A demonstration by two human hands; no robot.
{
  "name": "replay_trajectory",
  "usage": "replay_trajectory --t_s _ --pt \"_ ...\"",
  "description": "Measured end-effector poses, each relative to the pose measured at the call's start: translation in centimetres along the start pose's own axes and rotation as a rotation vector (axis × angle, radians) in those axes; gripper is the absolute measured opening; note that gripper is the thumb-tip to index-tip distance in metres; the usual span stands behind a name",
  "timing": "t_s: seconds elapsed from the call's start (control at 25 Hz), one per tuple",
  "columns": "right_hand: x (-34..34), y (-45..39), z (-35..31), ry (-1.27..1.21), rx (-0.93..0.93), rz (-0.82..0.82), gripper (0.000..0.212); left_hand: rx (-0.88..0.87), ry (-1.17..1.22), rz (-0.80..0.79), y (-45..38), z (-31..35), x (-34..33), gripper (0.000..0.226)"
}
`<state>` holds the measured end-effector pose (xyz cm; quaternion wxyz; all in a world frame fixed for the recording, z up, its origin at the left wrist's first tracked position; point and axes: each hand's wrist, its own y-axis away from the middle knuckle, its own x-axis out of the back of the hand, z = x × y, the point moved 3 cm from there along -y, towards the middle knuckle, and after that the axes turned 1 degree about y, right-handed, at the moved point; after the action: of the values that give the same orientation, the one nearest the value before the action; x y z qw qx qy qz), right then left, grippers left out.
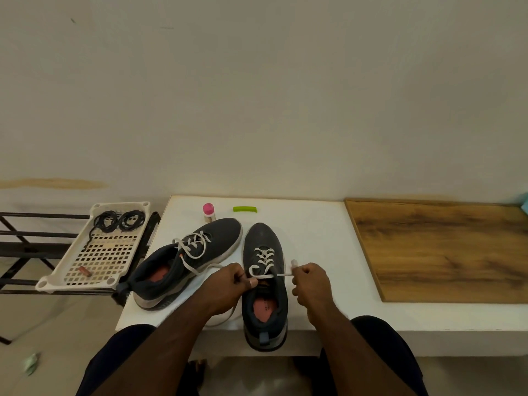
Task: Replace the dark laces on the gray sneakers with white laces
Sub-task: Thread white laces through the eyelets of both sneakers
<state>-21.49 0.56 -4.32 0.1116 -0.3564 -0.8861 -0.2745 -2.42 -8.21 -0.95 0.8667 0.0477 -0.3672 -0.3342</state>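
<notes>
Two gray sneakers stand on a white table. The right sneaker points away from me and carries a white lace crossed through its eyelets. My left hand pinches one end of that lace at the shoe's top eyelets. My right hand grips the other end, pulled out to the right. The left sneaker lies angled to the left, with a loose white lace threaded through it. The dark laces lie coiled in a white perforated tray.
A small bottle with a pink cap and a green object sit at the table's back edge. A wooden board covers the table's right part. The tray rests on a black metal rack at the left. A wall rises behind.
</notes>
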Motion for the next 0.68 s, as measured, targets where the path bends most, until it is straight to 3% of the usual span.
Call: replay_trajectory --t_s 0.2,0.32,0.4,0.56,0.68 --pt "0.5 -0.5 1.0 -0.043 -0.101 0.066 0.018 0.012 0.034 -0.009 0.1 -0.3 0.2 0.028" --pt "0.0 1.0 0.0 -0.213 -0.104 -0.090 0.038 0.021 0.087 -0.013 0.1 -0.4 0.2 0.024" --pt "-0.4 0.9 0.3 -0.141 -0.066 -0.147 0.043 0.018 0.085 -0.025 -0.1 -0.5 0.2 0.019" --pt "0.5 -0.6 1.2 0.195 0.012 0.090 0.034 0.063 0.068 -0.034 -0.3 -0.7 0.1 0.018" --pt "0.3 -0.6 1.8 0.281 0.038 0.084 0.035 0.131 0.190 -0.054 -0.1 -0.9 -0.2 0.016"
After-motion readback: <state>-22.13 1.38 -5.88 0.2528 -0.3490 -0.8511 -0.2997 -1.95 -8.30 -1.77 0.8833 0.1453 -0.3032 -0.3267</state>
